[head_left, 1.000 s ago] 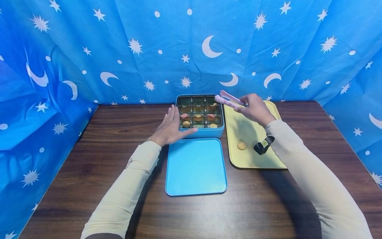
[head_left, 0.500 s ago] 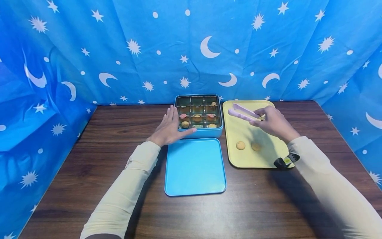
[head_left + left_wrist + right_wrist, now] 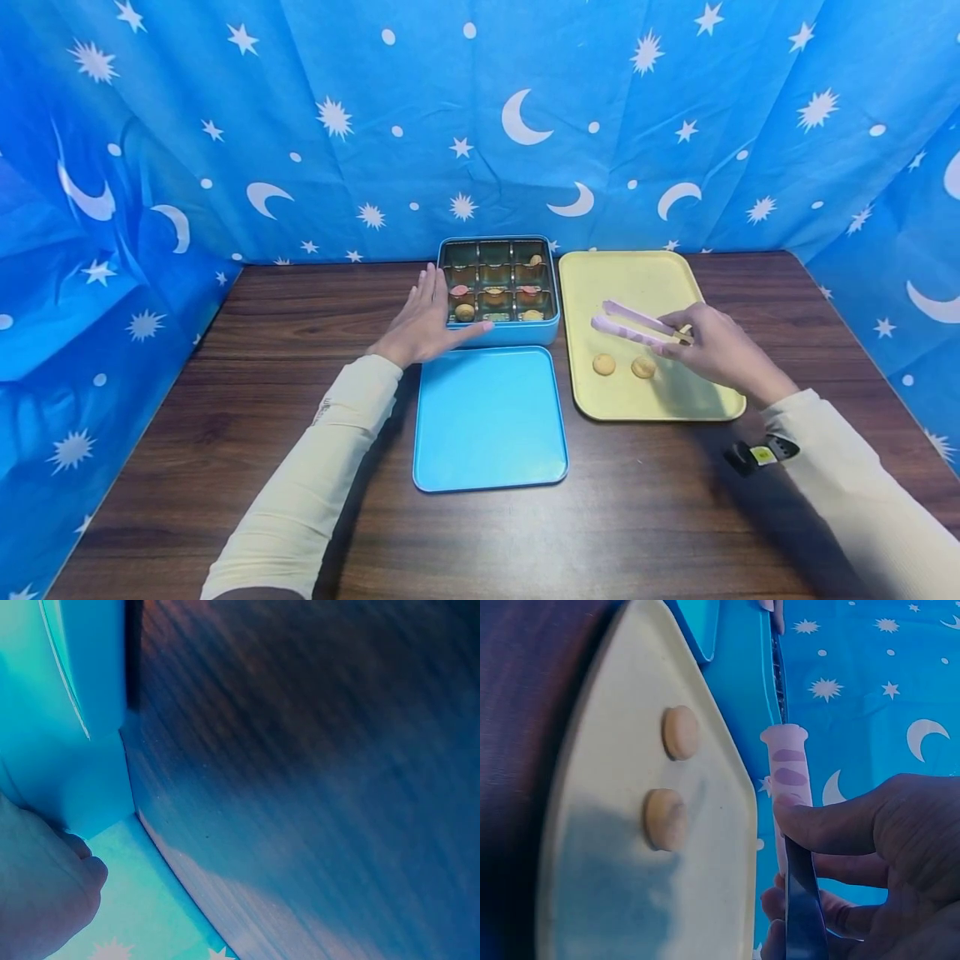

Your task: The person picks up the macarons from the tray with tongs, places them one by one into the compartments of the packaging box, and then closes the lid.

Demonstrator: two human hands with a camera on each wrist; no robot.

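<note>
My right hand [image 3: 712,346] holds a pair of pink tongs [image 3: 633,323] between thumb and fingers, over a yellow tray [image 3: 675,283]. The tongs' tips are apart with nothing between them. Two round cookies [image 3: 603,364] lie on the tray, nearer its front edge; the right wrist view shows them below the tongs [image 3: 787,765]. My left hand [image 3: 420,325] rests with straight fingers along the left side of a blue tin [image 3: 517,335], its thumb across the front corner. Inside the tin is a divided insert, with several cookies in the front rows and one at the back right.
A light blue lid [image 3: 491,421] lies flat in front of the tin on the dark wooden table [image 3: 637,517]. Behind and beside the table hangs a blue curtain [image 3: 420,100] with white stars and moons. The tray stands close to the tin's right side.
My right hand has moved from above the tin's back right corner to the right and toward me, carrying the tongs over the tray. The left hand has stayed at the tin.
</note>
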